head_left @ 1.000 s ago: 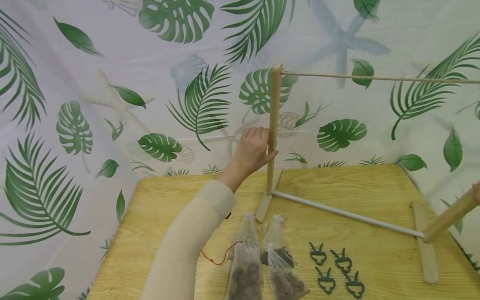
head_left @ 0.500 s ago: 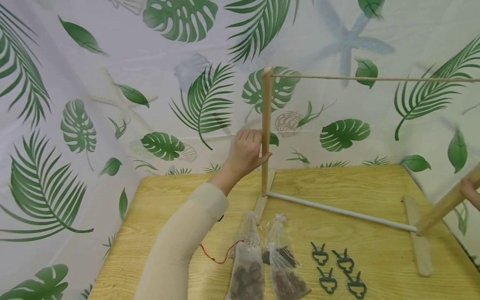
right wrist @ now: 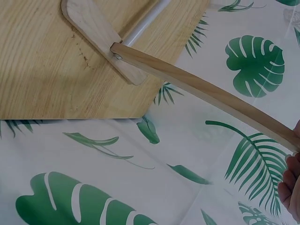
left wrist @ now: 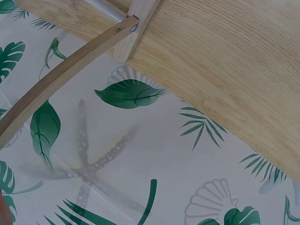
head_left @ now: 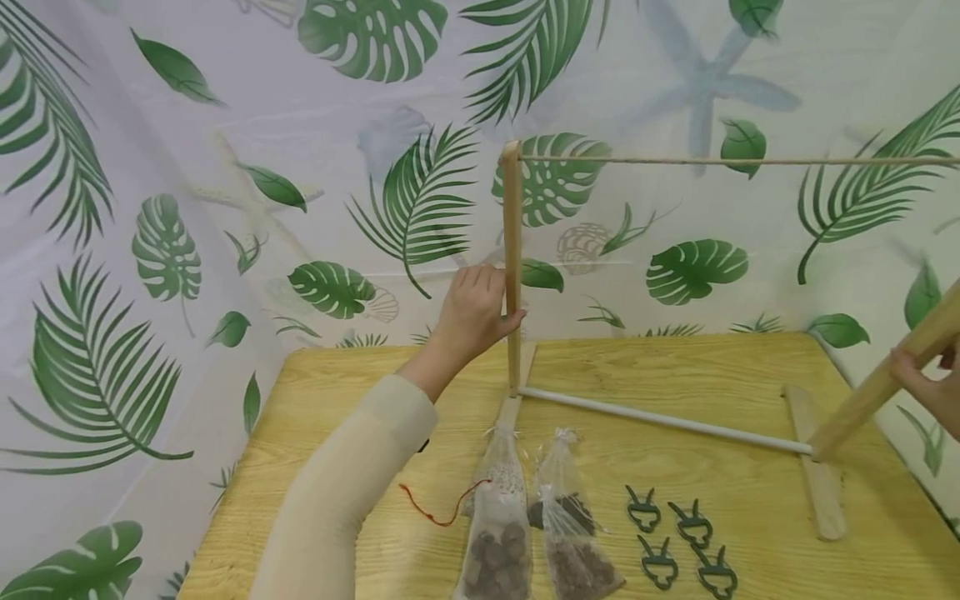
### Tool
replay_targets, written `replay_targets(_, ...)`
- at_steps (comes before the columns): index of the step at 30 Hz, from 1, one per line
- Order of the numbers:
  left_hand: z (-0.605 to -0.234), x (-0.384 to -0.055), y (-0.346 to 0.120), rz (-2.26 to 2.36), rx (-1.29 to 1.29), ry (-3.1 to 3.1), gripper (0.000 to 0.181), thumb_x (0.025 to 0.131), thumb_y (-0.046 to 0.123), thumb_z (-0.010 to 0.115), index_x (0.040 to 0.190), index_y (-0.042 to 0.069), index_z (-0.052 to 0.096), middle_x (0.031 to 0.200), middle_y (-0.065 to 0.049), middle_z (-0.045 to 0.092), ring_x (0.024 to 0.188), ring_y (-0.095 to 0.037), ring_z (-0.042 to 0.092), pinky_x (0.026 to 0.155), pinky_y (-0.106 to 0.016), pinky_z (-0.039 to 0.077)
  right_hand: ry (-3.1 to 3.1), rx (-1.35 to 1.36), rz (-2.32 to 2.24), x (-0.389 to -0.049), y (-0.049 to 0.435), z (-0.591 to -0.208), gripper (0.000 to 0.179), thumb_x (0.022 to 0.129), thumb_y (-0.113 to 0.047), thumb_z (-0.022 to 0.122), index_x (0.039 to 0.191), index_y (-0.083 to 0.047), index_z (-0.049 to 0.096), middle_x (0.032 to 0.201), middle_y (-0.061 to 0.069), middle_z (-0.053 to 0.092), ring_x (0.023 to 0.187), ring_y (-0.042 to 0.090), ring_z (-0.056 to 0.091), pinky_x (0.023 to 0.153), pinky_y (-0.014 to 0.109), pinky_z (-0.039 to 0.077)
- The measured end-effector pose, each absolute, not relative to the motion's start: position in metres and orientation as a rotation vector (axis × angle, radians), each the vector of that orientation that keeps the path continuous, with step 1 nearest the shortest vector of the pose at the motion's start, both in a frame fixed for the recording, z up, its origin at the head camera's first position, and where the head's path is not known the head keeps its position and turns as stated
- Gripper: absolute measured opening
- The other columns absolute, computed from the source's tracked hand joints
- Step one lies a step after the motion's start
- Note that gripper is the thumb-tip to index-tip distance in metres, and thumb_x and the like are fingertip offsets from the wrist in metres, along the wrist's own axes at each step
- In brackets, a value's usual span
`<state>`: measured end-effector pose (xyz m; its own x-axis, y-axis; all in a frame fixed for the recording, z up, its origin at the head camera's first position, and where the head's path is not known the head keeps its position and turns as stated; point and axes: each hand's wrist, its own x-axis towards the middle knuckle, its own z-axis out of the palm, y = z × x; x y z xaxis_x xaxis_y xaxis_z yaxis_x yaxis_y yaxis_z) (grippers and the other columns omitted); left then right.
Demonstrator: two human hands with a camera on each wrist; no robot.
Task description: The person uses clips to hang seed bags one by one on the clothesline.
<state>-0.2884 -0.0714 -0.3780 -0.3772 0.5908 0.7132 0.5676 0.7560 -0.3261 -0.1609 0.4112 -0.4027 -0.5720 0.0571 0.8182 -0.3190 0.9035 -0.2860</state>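
frame (head_left: pixel 660 419) of pale, finely grained wood stands on the counter (head_left: pixel 712 367), extending from the centre of the head view towards three o'clock. its slim left upright (head_left: pixel 512 233) is nearly vertical; the right upright (head_left: pixel 862 404) looks slanted. smooth white rod (head_left: pixel 720 432) joins them low, thin beige cord (head_left: pixel 735 162) runs above. left hand (head_left: pixel 468 310) and right hand (head_left: pixel 933 383) each grip one upright, fingers curled.

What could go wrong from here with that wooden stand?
The left wooden foot seems to meet the top of the pale-grained bag in the head view; sliding it nearer might snag or drag the bag.

The left hand grips the left post and the right hand the right post; uneven pulling could perhaps strain the white rod between them.
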Motion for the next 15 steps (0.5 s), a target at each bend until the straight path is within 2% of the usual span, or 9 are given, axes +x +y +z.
replay_targets(5,-0.378,-0.285,-0.081,0.021,-0.861,-2.057,0.046,0.073,0.042,0.077,0.088,0.003,0.057,0.081,-0.008,0.060,0.075,-0.024,0.057,0.068,-0.033,0.043,-2.114,0.228,0.450,-0.165,0.402,-0.402,0.086,0.085,-0.064,0.034,0.079,0.021,0.046,0.058,0.030,0.041,0.078,-0.025,0.016,0.053,0.010,0.017)
replay_targets(6,-0.378,-0.285,-0.083,0.016,-0.861,-2.057,0.046,0.073,0.041,0.078,0.088,0.003,0.057,0.081,-0.008,0.060,0.075,-0.024,0.057,0.067,-0.033,0.043,-2.109,0.234,0.424,-0.166,0.401,-0.402,0.086,0.086,-0.064,0.033,0.077,0.021,0.046,0.057,0.029,0.042,0.075,-0.022,0.019,0.052,0.011,0.017)
replay_targets(7,-0.378,-0.284,-0.084,0.013,-0.861,-2.058,0.046,0.073,0.041,0.078,0.088,0.002,0.057,0.081,-0.008,0.060,0.076,-0.024,0.058,0.068,-0.033,0.044,-2.107,0.241,0.405,-0.167,0.399,-0.402,0.085,0.086,-0.063,0.033,0.075,0.020,0.046,0.056,0.029,0.042,0.071,-0.018,0.025,0.051,0.013,0.018)
replay_targets(10,-0.377,-0.281,-0.090,-0.009,-0.860,-2.061,0.046,0.072,0.039,0.079,0.088,0.002,0.057,0.082,-0.009,0.060,0.078,-0.025,0.058,0.070,-0.035,0.045,-2.130,0.292,0.369,-0.170,0.397,-0.398,0.085,0.085,-0.062,0.033,0.072,0.020,0.049,0.054,0.029,0.046,0.057,-0.007,0.032,0.046,0.014,0.020)
replay_targets(12,-0.377,-0.279,-0.095,-0.028,-0.860,-2.062,0.046,0.072,0.037,0.079,0.088,0.001,0.057,0.083,-0.010,0.061,0.079,-0.026,0.059,0.071,-0.036,0.045,-2.157,0.325,0.321,-0.172,0.396,-0.394,0.084,0.086,-0.061,0.032,0.071,0.019,0.050,0.053,0.028,0.047,0.045,0.009,0.034,0.043,0.015,0.021)
replay_targets(14,-0.378,-0.278,-0.099,-0.036,-0.857,-2.067,0.046,0.073,0.037,0.079,0.090,0.000,0.057,0.085,-0.011,0.062,0.081,-0.026,0.059,0.072,-0.036,0.045,-2.167,0.354,0.297,-0.174,0.394,-0.393,0.083,0.087,-0.060,0.033,0.074,0.019,0.053,0.053,0.028,0.049,0.042,0.012,0.037,0.041,0.016,0.023)
replay_targets(15,-0.378,-0.277,-0.101,-0.041,-0.857,-2.069,0.045,0.073,0.037,0.078,0.090,0.000,0.057,0.085,-0.011,0.062,0.081,-0.026,0.059,0.072,-0.036,0.045,-2.161,0.356,0.271,-0.174,0.393,-0.393,0.083,0.088,-0.060,0.033,0.074,0.019,0.053,0.052,0.028,0.048,0.040,0.018,0.038,0.040,0.018,0.023)
